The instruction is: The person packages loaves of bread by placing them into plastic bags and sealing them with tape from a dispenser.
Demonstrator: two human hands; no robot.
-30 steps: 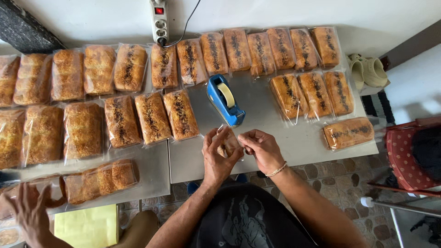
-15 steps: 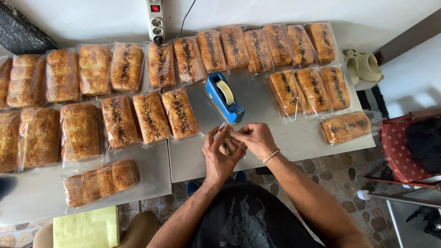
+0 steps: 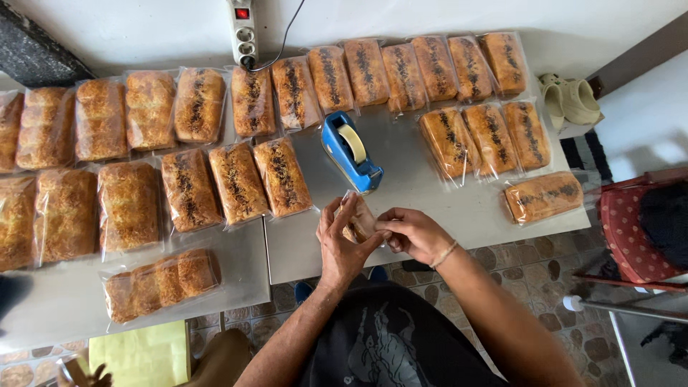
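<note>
Just below the blue tape dispenser, at the near edge of the desk, both hands meet around a small wrapped bread piece. The left hand cups it from the left, fingers curled against the wrapper. The right hand pinches it from the right, fingers closed on its end. Beyond the dispenser, bagged loaves lie in rows; a power strip rests farther back.
</note>
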